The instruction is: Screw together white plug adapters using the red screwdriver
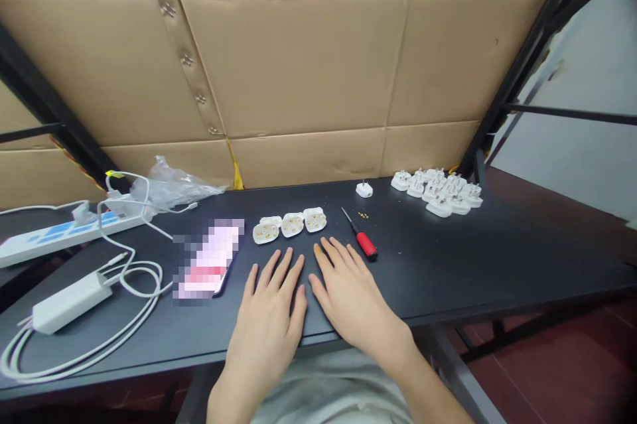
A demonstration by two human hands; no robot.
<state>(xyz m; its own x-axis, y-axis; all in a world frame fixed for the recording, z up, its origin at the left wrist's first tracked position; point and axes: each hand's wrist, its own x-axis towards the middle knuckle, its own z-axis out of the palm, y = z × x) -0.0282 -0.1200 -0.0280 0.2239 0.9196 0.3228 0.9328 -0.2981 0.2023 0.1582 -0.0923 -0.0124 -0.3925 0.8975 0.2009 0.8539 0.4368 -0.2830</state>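
Note:
My left hand (271, 304) lies flat on the black table, fingers spread, holding nothing. Beside it, my right hand (348, 291) rests palm down with its fingers apart, also holding nothing. Just beyond my fingertips stand several opened white plug housings (292, 225) in a row, with brass-coloured parts inside. A screwdriver (365, 245) with a red and black handle lies beyond my right hand, its shaft pointing away to the left. Near its tip are several tiny brass screws (363, 215). One white plug (364, 190) sits farther back, pins upward.
Assembled white plugs (440, 192) cluster at the back right. At left lie a phone (212, 265) with a blurred screen, a white charger (72, 302) with coiled cable, a power strip (64, 231) and a clear plastic bag (174, 184). Cardboard (298, 59) walls the back.

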